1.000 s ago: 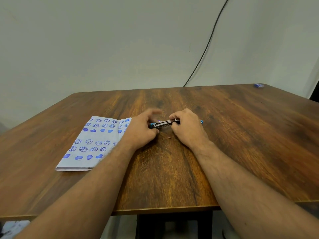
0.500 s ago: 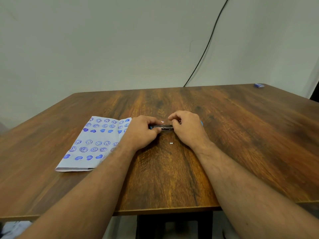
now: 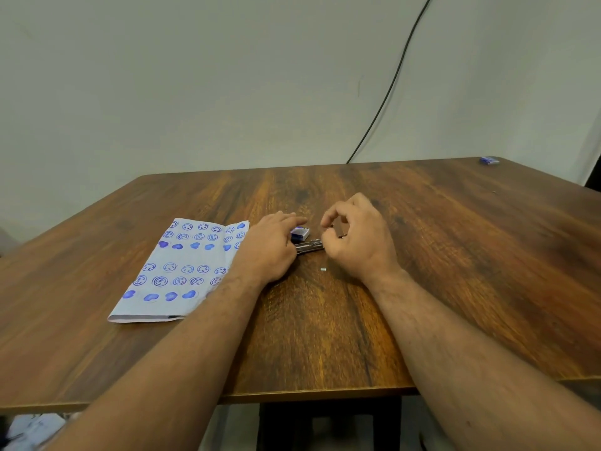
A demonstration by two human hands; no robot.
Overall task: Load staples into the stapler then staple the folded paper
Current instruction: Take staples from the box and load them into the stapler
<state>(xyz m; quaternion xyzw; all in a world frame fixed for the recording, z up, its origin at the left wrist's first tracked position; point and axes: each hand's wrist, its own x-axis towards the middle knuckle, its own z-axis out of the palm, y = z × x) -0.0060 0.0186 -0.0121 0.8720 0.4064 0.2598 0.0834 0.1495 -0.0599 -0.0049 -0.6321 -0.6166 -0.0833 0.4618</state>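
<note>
because the stapler lies open mid-table between the hands, the left hand pinning one end, the right hand curled but released, staples could spill; the folded paper waits toward the left edge.

table: dark wood grain
folded paper: flat at left, blue stamps
stapler: centre, lying open
small blue box: just behind stapler
loose staple bit: near stapler
blue item: far right corner
</note>
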